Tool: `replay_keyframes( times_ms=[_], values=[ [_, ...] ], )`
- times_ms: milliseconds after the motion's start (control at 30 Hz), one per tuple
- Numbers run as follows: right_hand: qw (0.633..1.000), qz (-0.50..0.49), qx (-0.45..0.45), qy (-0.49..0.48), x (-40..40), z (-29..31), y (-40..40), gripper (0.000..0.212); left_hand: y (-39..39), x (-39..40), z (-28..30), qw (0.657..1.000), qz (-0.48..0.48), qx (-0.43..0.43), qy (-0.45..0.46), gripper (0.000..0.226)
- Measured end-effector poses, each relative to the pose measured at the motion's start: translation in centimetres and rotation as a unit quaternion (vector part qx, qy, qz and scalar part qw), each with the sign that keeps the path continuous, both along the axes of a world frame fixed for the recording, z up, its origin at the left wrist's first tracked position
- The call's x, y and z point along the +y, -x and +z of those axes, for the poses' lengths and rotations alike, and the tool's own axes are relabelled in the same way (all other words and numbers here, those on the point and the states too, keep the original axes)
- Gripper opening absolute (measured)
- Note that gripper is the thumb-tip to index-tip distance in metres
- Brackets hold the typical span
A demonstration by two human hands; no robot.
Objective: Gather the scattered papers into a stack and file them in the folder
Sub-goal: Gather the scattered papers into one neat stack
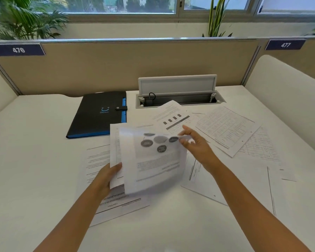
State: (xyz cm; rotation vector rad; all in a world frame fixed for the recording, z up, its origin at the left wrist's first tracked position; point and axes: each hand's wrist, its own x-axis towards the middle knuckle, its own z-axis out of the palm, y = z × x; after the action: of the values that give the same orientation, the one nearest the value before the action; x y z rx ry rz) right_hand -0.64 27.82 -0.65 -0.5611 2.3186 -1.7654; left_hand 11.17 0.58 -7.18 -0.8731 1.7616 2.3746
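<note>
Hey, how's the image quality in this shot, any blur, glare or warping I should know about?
Head view: the sheet with grey circles between the left hand and right hand is smeared by motion blur, its text unreadable; the black folder and table sheet look sharper; wide-angle warp bends the partition; daylight is soft, shadows faint, no strong glare.

Left hand (107,177) grips with curled fingers; right hand (195,142) pinches, forearm extended.
</note>
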Motion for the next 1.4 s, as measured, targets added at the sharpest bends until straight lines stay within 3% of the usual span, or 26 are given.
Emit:
replay_keyframes(
  times_ms=[200,300,367,433,500,600,700,800,1100,1233,1300,1400],
  values=[
    [0.977,0.127,0.002,-0.169,-0.9,-4.4,-2.0,0.044,0.6,0.6,0.7,0.999,0.013,-0.032,-0.007,0.030],
    [0.931,0.186,0.053,-0.310,-1.6,-6.8,-3.1,0.051,0.7,1.3,0.8,0.999,0.004,-0.033,-0.003,0.024],
    [0.919,0.220,0.063,-0.320,-1.8,-7.5,-3.7,0.053,0.7,1.7,0.8,0.999,-0.015,-0.032,0.011,0.022],
    [0.931,0.240,0.045,-0.273,-2.0,-7.6,-4.0,0.055,0.5,2.0,0.7,0.999,-0.027,-0.026,0.011,0.027],
    [0.936,0.195,0.095,-0.279,-1.9,-7.4,-3.7,0.057,0.5,2.2,0.6,1.000,-0.028,-0.010,0.000,0.033],
    [0.918,0.023,0.201,-0.342,-0.8,-7.3,-2.1,0.056,0.5,2.2,0.9,1.000,0.003,0.007,0.010,0.038],
    [0.884,-0.121,0.156,-0.424,1.8,-7.5,0.0,0.060,0.2,1.4,1.2,0.999,0.024,0.021,0.026,0.036],
    [0.865,-0.173,0.061,-0.466,4.2,-8.2,1.0,0.067,-0.3,0.2,1.3,0.998,0.041,0.036,0.034,0.033],
    [0.865,-0.133,0.058,-0.481,0.7,-9.0,-0.9,0.067,-0.2,-0.4,0.9,0.997,0.052,0.048,0.020,0.030],
    [0.881,-0.112,0.054,-0.457,-1.1,-9.1,-1.3,0.064,-0.2,0.3,0.8,0.998,0.042,0.048,0.026,0.024],
    [0.912,-0.114,0.032,-0.393,-1.5,-8.7,-1.1,0.058,-0.3,0.4,0.8,0.998,0.037,0.050,0.027,0.024],
    [0.968,-0.123,0.006,-0.220,-1.7,-7.0,-1.1,0.045,-0.4,0.4,1.0,0.997,0.029,0.059,0.033,0.028]
  ],
)
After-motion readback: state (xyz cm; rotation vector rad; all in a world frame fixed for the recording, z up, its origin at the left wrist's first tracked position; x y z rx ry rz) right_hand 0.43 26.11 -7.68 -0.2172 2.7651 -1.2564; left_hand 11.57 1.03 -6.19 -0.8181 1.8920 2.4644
